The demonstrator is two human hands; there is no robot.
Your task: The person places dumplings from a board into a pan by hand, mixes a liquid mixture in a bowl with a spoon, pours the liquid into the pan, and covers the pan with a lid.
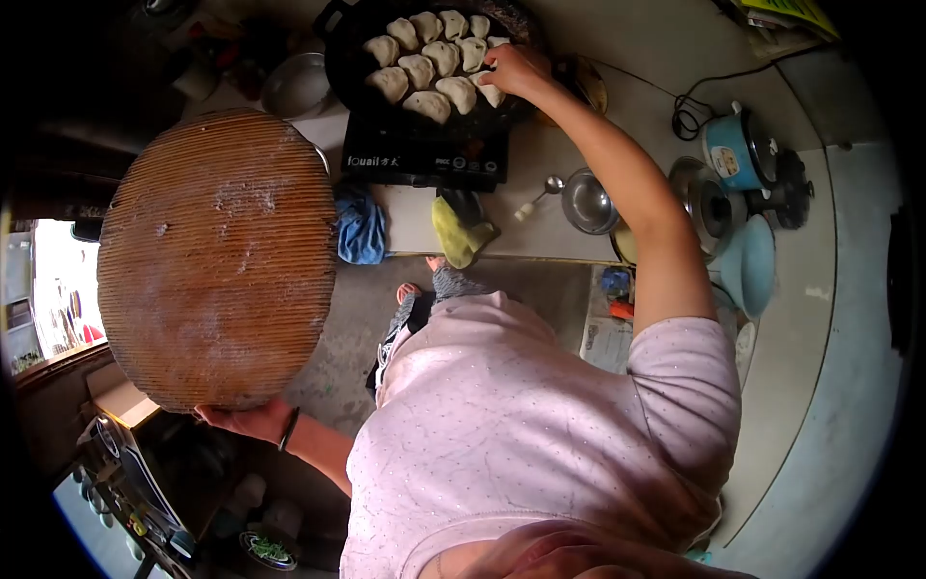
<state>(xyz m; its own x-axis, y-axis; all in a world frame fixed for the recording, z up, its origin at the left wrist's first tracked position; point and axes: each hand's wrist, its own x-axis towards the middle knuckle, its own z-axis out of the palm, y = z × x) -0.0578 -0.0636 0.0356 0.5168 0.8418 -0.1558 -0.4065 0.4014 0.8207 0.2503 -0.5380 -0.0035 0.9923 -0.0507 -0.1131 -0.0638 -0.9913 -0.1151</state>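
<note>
My left hand (253, 421) grips the lower edge of a large round slatted tray (217, 261), brown and dusted with white powder; no dumplings lie on it. At the top, a wide black pan (352, 82) holds several pale folded dumplings (417, 69) in rows. My right hand (516, 72) is over the pan's right side, its fingers closed on a dumpling (490, 89) at the edge of the rows. The pan stands on a black induction cooker (424, 159).
A blue cloth (361, 227) and a yellow-green cloth (461, 234) hang at the counter's front edge. Right of them are a spoon (553, 184), a metal bowl (589, 202), a blue pot (735, 152) and a light blue basin (748, 265). Another metal bowl (297, 87) stands left of the pan.
</note>
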